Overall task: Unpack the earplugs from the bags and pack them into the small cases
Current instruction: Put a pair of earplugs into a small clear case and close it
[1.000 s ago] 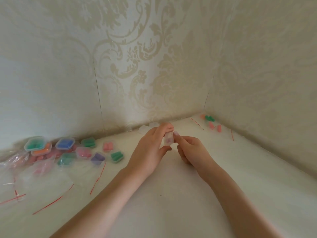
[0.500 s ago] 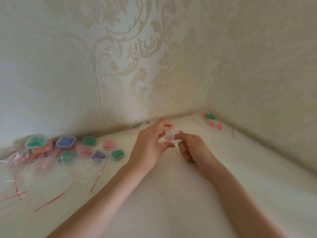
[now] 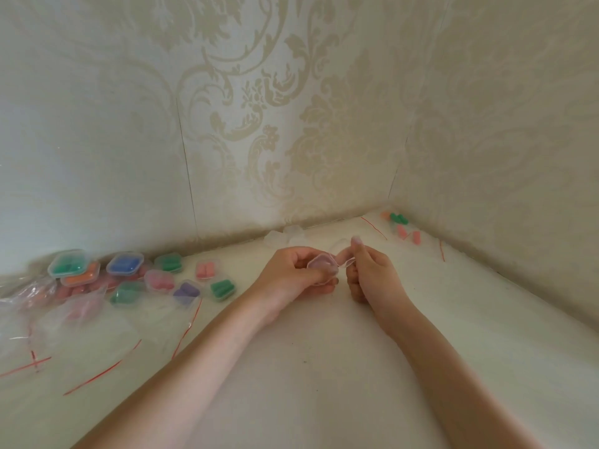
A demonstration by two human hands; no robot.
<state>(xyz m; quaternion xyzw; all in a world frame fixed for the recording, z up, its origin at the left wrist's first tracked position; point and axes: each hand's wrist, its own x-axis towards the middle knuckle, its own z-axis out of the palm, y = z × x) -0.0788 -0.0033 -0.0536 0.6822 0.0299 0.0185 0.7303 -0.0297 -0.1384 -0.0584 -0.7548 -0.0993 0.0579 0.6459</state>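
We've got the clear case [image 3: 321,265] held in left hand [image 3: 293,275], right hand [image 3: 369,270] pinching its open lid; pull too hard & hinge snaps, plugs spill near surface's back edge.

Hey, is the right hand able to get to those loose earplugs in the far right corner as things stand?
Probably not straight away: the right hand is pinching the clear case's lid. Once freed, bare tabletop leads to the loose earplugs.

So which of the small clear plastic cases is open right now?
The clear case gripped by the left hand; the right hand pinches its raised lid. The filled cases lie shut.
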